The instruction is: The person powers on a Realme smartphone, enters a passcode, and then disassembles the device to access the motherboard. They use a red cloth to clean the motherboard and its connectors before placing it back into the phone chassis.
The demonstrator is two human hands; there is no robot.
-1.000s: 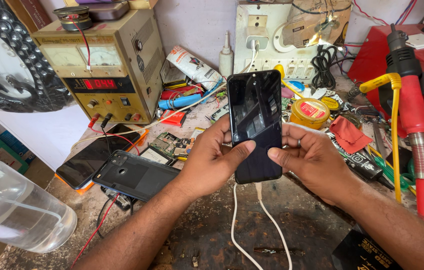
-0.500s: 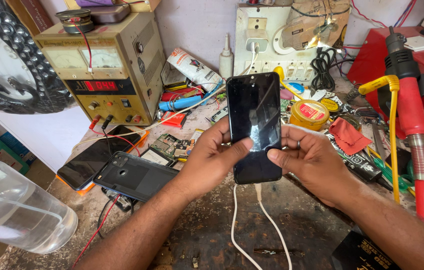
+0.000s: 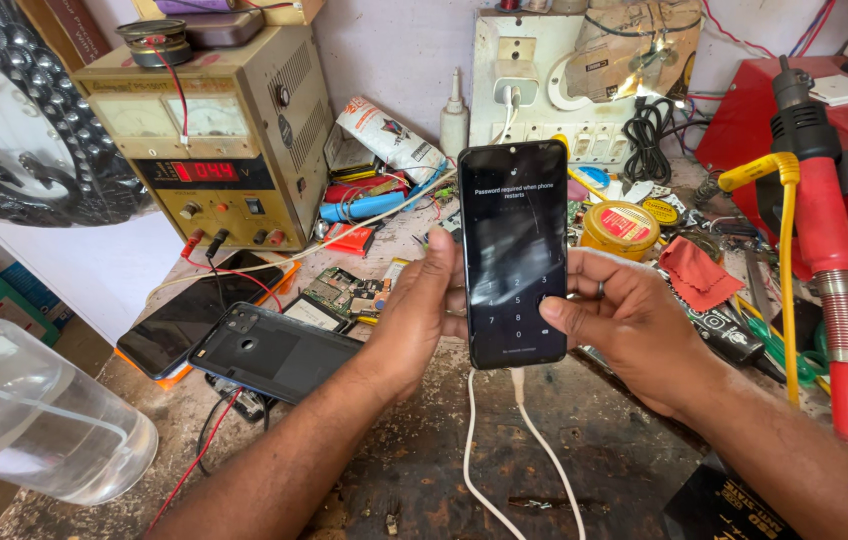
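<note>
A black smartphone (image 3: 512,240) stands upright above the workbench with its screen lit on a passcode keypad. My left hand (image 3: 422,315) grips its left edge from behind. My right hand (image 3: 624,325) holds the right edge, and its thumb rests on the lower right of the screen. A white cable (image 3: 489,450) is plugged into the phone's bottom and trails down across the bench.
A bench power supply (image 3: 209,135) with a red readout stands at the back left. Two other phones (image 3: 244,335) lie face down left of my hands. A hot-air tool (image 3: 819,220) rises on the right, a clear plastic bottle (image 3: 24,420) lies lower left, and a solder tin (image 3: 619,228) sits behind the phone.
The phone's screen has gone from dark to lit with a keypad. My right thumb has moved onto the screen's lower right.
</note>
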